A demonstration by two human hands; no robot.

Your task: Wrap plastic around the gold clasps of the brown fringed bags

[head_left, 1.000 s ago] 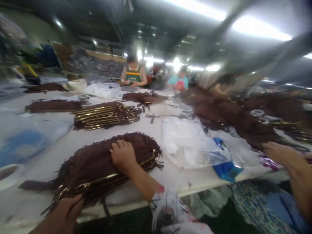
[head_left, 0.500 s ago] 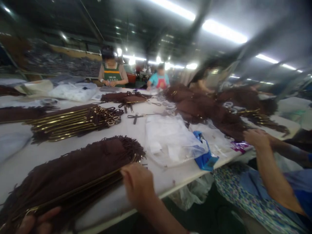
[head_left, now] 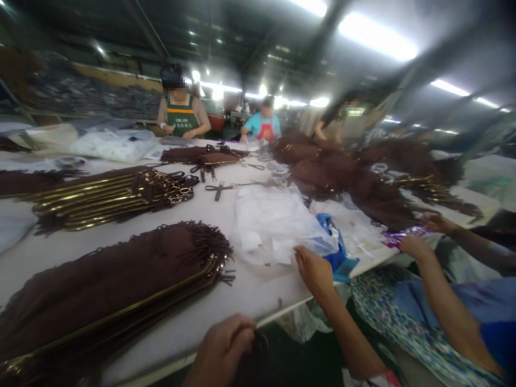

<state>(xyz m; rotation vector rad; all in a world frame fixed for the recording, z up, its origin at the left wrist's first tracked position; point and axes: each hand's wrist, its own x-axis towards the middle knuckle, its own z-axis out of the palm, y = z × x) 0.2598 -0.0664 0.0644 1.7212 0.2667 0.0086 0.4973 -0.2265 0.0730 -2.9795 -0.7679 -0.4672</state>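
Observation:
A stack of brown fringed pieces with gold bars [head_left: 121, 279] lies on the white table [head_left: 258, 290] in front of me. My left hand [head_left: 223, 349] is at the table's front edge, off the stack, with its fingers curled around something dark that I cannot make out. My right hand [head_left: 312, 269] reaches to the near edge of a pile of clear plastic bags [head_left: 274, 226]; its fingers are pressed together on the plastic. A blue bag [head_left: 336, 258] lies just right of that hand.
A second gold-barred brown stack [head_left: 108, 196] and a third stack [head_left: 201, 156] lie farther back. Brown heaps [head_left: 355, 183] fill the right side. A co-worker's hands [head_left: 417, 247] reach in from the right. Three people work at the far end. Scissors [head_left: 220, 188] lie mid-table.
My right hand left the brown fringed stack and moved right to the plastic bags. My left hand came off the stack's left end to the table's front edge. The view swung right.

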